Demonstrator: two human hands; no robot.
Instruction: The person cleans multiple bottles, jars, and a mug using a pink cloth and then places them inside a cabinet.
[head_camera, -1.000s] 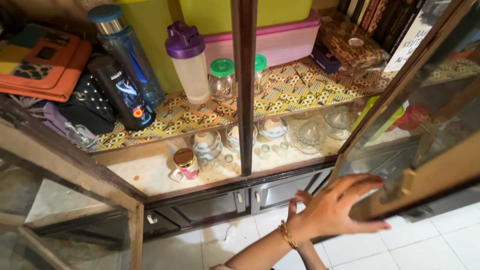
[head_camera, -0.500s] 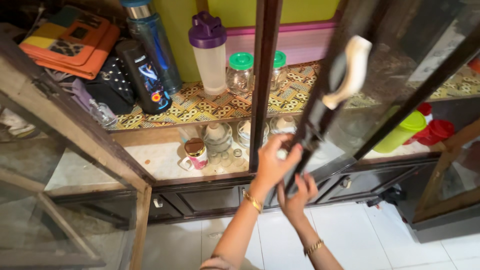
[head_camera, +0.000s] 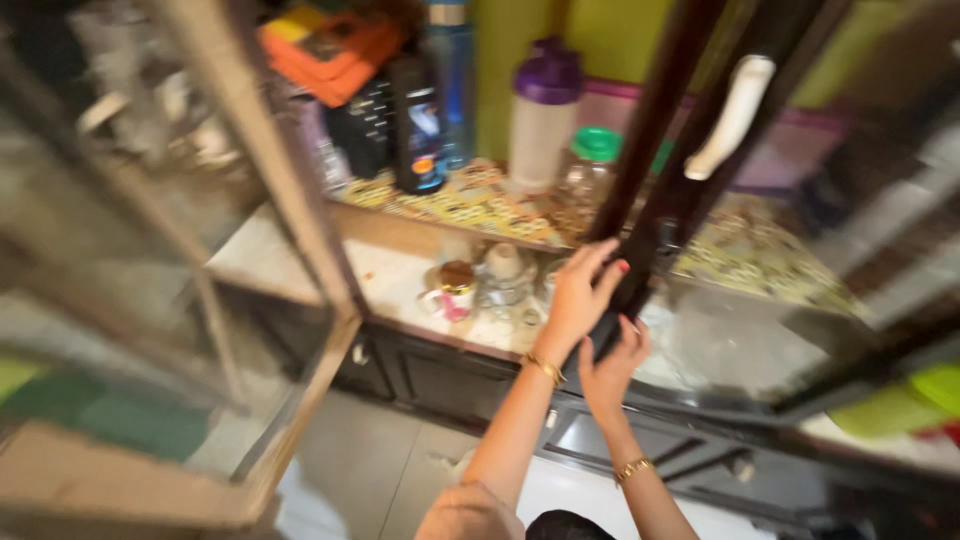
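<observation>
Both my hands are on the dark wooden edge of the right glass cabinet door (head_camera: 690, 170), low down next to the centre post (head_camera: 650, 120). My left hand (head_camera: 575, 300), with a gold bracelet at the wrist, wraps its fingers over the door edge. Just below it, my right hand (head_camera: 608, 368) clasps the same edge. The door's white handle (head_camera: 733, 118) sits higher up, untouched. The view is motion-blurred.
The left glass door (head_camera: 270, 200) stands open towards me. The upper shelf holds a purple-lidded shaker (head_camera: 543, 120), a black bottle (head_camera: 418, 125) and a green-lidded jar (head_camera: 590, 165). The lower shelf holds a gold-lidded mug (head_camera: 455, 290) and glassware (head_camera: 503, 275). Dark drawers (head_camera: 440, 375) run below, above the white floor tiles (head_camera: 380, 470).
The right door has swung from wide open in against the centre post. My hands went from one palm on the door to both gripping its edge, and my view shifted right.
</observation>
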